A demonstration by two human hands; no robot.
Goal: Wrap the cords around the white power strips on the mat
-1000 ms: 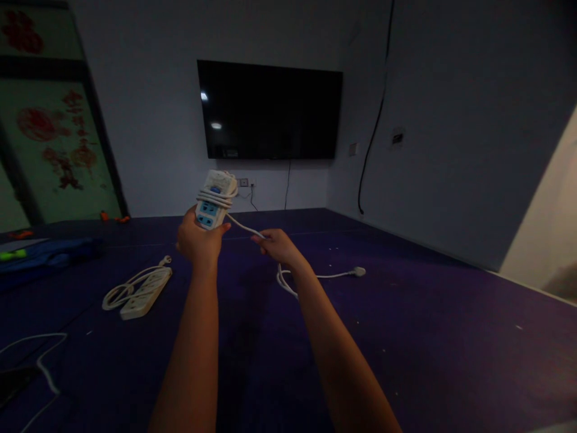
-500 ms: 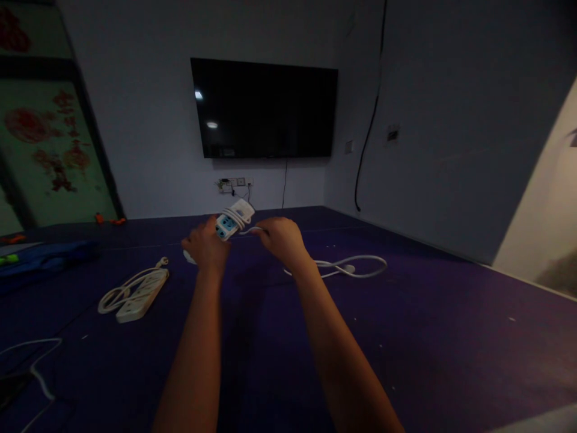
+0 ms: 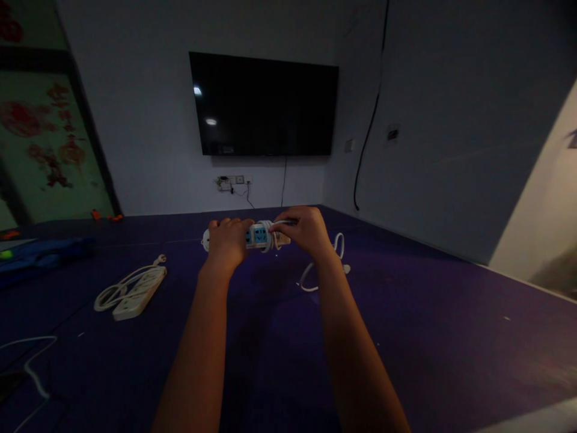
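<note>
A white power strip point(image 3: 258, 235) with blue socket faces is held up nearly level in front of me. My left hand point(image 3: 229, 242) is closed around its left part, and the rounded white end sticks out past the fingers. Several turns of white cord wrap around the strip right of the blue sockets. At those turns, my right hand point(image 3: 306, 230) pinches the white cord point(image 3: 283, 222). Behind my right wrist the loose cord hangs in a curve, with its plug point(image 3: 346, 269) at the end.
A second white power strip point(image 3: 139, 293) with its cord looped lies left on the purple surface point(image 3: 433, 337). Farther left are blue cloth point(image 3: 45, 258) and a white cable point(image 3: 33, 373). A television point(image 3: 265, 105) hangs on the wall ahead, above wall sockets point(image 3: 238, 180).
The power strip has turned from slanted to nearly level and sits a little lower and farther right. My right hand has moved right with the cord, and the loose cord's loop has drawn in.
</note>
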